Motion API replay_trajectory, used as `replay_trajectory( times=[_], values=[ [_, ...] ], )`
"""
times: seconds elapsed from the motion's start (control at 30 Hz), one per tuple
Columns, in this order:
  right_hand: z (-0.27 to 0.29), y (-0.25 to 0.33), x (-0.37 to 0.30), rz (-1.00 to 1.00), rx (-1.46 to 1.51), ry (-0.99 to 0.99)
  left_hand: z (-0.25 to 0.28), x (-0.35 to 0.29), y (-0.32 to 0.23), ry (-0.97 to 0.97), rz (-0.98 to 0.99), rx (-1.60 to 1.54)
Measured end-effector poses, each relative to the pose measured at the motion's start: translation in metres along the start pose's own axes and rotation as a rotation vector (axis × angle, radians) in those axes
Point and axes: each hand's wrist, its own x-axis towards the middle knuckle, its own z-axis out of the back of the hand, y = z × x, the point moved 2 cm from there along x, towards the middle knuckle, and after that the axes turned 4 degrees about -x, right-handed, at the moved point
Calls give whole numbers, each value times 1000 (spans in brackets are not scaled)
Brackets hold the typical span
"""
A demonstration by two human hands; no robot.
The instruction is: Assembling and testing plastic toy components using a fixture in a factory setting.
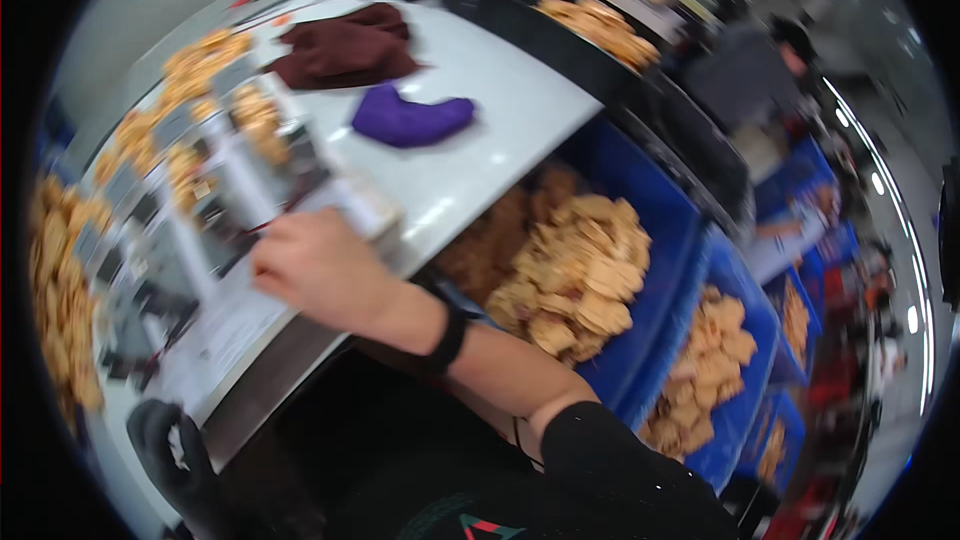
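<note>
My right hand [322,270] is bare, with a black band on its wrist, and reaches over the front edge of a white workbench [440,195]. Its fingers are curled together beside a row of grey and white devices [235,180]. Whatever they grip is hidden and blurred. At the lower left, my left hand [178,455] appears in a dark glove with its fingers bent round. A small white patch shows between them, too unclear to name. Beyond the right hand lie a purple cloth piece [412,118] and a crumpled dark brown cloth [350,48].
Beige flat pieces [575,275] fill a blue crate [640,190] right of the bench. More blue crates [735,340] stand farther right. Similar pieces [65,280] are heaped along the left. Black trays [500,10] line the far side. A co-worker [740,75] is at the upper right.
</note>
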Motion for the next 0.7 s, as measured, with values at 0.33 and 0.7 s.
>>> replay_trajectory(
  times=[0.33,0.7],
  values=[
    [-6,-6,-13,-84,-115,-100,-92,35,-28,220,-224,184],
    [-4,0,-11,-93,-45,-114,-88,36,-29,189,-212,108]
  ],
)
